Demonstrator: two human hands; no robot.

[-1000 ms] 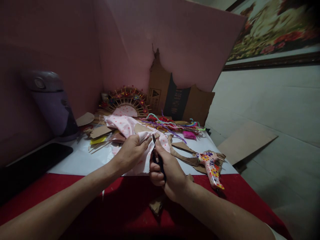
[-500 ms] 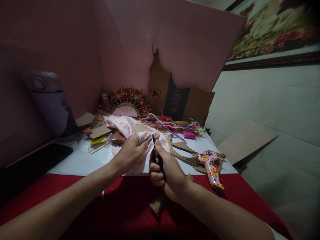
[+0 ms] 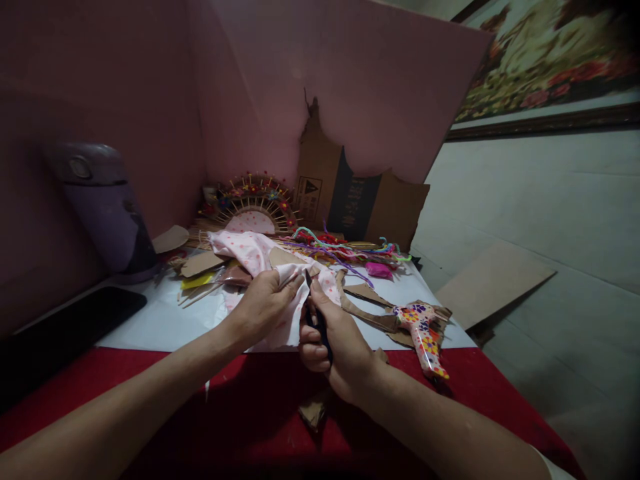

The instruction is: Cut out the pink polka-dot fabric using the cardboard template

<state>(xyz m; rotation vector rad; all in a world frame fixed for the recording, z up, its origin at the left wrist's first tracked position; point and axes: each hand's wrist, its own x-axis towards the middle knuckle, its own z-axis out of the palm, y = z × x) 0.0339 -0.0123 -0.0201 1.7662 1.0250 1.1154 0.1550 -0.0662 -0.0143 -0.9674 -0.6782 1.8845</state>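
Note:
My left hand (image 3: 263,303) pinches a white and pink dotted cloth (image 3: 245,248), its fingers pressed together along a fold. In my right hand (image 3: 340,340) is a pair of dark-handled scissors (image 3: 320,330), my fingers wrapped round the handles. The narrow dark tip points up and away, against the cloth beside my left fingertips; how far the blades are apart I cannot tell. Lying on the cloth, just beyond my hands, is a tan cardboard piece (image 3: 285,258).
A flowery glue gun (image 3: 423,333) and cardboard scraps (image 3: 367,310) lie right. Behind are colourful pipe cleaners (image 3: 340,250), a pink packet (image 3: 379,270), a stick-and-bead fan (image 3: 255,203) and a cardboard sheet (image 3: 320,180). A purple bottle (image 3: 105,207) and black phone (image 3: 75,327) are left.

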